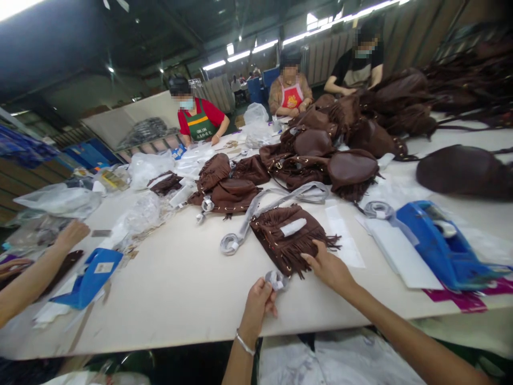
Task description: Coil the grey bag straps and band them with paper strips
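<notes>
A brown fringed bag (280,230) lies on the table in front of me, with a white wrapped piece (293,227) on it. My left hand (260,299) is closed, its thumb and fingers pinching a grey-wrapped strap coil (276,280) at the bag's near edge. My right hand (326,267) grips the right side of the same bag between thumb and fingers, by the fringe. A second wrapped coil (230,244) rests left of the bag, with a long wrapped strap (256,206) running from it behind the bag.
More brown bags (228,187) are heaped behind and to the right. Blue tape dispensers stand at right (444,240) and left (94,275). White sheets (401,251) lie beside the right one. A neighbour's arm (44,267) reaches in at left. Several people work across the table (172,299).
</notes>
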A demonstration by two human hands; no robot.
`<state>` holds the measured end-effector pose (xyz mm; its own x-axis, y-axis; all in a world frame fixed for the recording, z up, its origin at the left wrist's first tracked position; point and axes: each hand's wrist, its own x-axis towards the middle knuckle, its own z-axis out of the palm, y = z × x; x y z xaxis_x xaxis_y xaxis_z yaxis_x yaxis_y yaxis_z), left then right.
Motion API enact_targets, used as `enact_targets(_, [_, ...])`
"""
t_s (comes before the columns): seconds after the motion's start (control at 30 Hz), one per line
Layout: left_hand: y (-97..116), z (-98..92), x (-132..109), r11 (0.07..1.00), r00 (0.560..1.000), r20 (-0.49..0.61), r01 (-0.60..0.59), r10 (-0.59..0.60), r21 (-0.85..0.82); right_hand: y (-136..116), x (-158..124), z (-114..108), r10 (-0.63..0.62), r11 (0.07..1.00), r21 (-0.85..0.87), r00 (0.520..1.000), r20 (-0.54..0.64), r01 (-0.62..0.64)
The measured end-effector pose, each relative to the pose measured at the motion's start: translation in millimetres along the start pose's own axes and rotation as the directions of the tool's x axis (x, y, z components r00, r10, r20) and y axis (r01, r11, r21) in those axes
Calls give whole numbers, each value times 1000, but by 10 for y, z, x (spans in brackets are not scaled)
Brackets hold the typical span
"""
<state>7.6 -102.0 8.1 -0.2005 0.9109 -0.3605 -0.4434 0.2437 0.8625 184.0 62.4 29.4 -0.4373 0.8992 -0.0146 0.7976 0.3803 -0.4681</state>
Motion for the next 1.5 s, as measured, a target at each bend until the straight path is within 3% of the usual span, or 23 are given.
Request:
enact_targets(0.07, [-110, -32, -13, 999, 999, 37, 25, -26, 34, 46, 151, 43, 81, 996, 31, 996, 35, -83])
enact_targets(0.13, [-244, -26, -31, 999, 995, 85, 42, -44, 31, 30, 259, 93, 78, 996, 31, 996, 52, -80])
enact_targets(0.27, [-461, 172, -88, 998, 991, 122, 54, -50, -29, -22, 442, 149, -53, 996, -59, 991, 124, 60])
enact_targets(0.4, [-490, 399, -112, 994, 988, 105, 106, -109, 31, 4, 736, 107, -152, 983, -77, 972, 179, 167])
enact_targets(0.5, [-349, 339, -113, 976, 992, -21, 123, -121, 180, 24, 963, -4, -214, 968, -89, 957, 194, 234])
enact_targets(0.57, [-180, 203, -119, 946, 983, -183, 66, -7, 316, 38, 1074, -122, -238, 960, -106, 952, 192, 261])
enact_targets(0.67, [114, 16, -99, 871, 928, -318, -15, 195, 491, 81, 1206, -308, -143, 976, -160, 988, 54, 150])
enact_targets(0.73, [266, -18, -29, 816, 908, -318, -45, 274, 576, 126, 1304, -387, -63, 982, -184, 992, -106, 43])
enact_targets(0.8, [337, 28, 99, 738, 899, -262, -94, 351, 668, 172, 1419, -407, -67, 975, -219, 983, -169, 29])
enact_targets(0.9, [282, 177, 351, 535, 891, -103, -170, 442, 828, 210, 1612, -389, -148, 944, -304, 988, -32, 132])
enact_targets(0.97, [184, 283, 509, 389, 898, -46, -143, 438, 910, 178, 1745, -432, -179, 926, -330, 983, 38, 181])
enact_targets(1.03, [96, 375, 631, 298, 914, -35, -95, 404, 950, 65, 1866, -578, -218, 931, -307, 975, -29, 199])
enact_targets(1.1, [56, 454, 713, 262, 928, -31, -73, 371, 962, -142, 1943, -824, -308, 937, -229, 935, -174, 265])
enact_targets(1.2, [89, 537, 774, 265, 939, -41, -54, 340, 963, -573, 1885, -1243, -497, 858, -69, 788, -364, 509])
enact_targets(1.3, [160, 513, 732, 336, 936, -28, -99, 352, 937, -961, 1543, -1478, -653, 685, 35, 634, -415, 728])
enact_targets(1.33, [183, 462, 679, 388, 933, -5, -145, 359, 910, -1041, 1374, -1487, -689, 636, 63, 603, -402, 769])
enact_targets(1.4, [240, 286, 504, 540, 923, -19, -208, 385, 816, -1104, 993, -1414, -749, 579, 122, 585, -311, 806])
enact_targets(1.47, [343, 39, 250, 696, 881, -205, -174, 425, 696, -1060, 603, -1253, -798, 560, 177, 585, -149, 809])
enact_targets(1.5, [420, -90, 113, 751, 821, -351, -136, 451, 646, -1016, 419, -1152, -818, 552, 193, 572, -62, 811])
